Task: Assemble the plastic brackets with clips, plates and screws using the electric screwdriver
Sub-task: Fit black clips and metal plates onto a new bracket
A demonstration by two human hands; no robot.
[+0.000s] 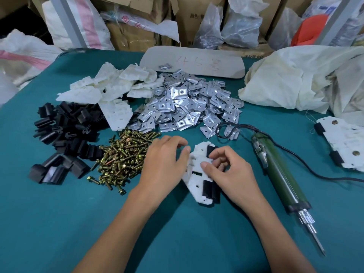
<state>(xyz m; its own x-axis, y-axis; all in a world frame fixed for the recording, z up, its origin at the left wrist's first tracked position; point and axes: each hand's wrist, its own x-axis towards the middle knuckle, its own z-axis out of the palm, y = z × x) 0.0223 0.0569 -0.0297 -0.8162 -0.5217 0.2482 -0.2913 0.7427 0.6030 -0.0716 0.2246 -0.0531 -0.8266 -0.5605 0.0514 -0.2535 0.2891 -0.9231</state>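
- two black plastic clips (208, 189) sit on the right edge of a flat white plastic bracket (197, 174), which lies on the teal table cover (59, 213) in front of the person.
- the left hand (163, 160) holds the bracket's left edge with curled fingers.
- the right hand (230, 170) pinches the bracket's right side between thumb and bent fingers, just below the upper clip.
- a green electric screwdriver (279, 170) lies to the right, untouched, bit towards the person.
- left of the hands lie a heap of brass screws (122, 158) and a pile of loose black clips (63, 138).
- behind them lie shiny metal plates (187, 103) and spare white brackets (110, 85).
- a beige board (226, 66) carries red handwriting, "45" and one mark i cannot read.
- an assembled bracket (342, 142) lies at far right.
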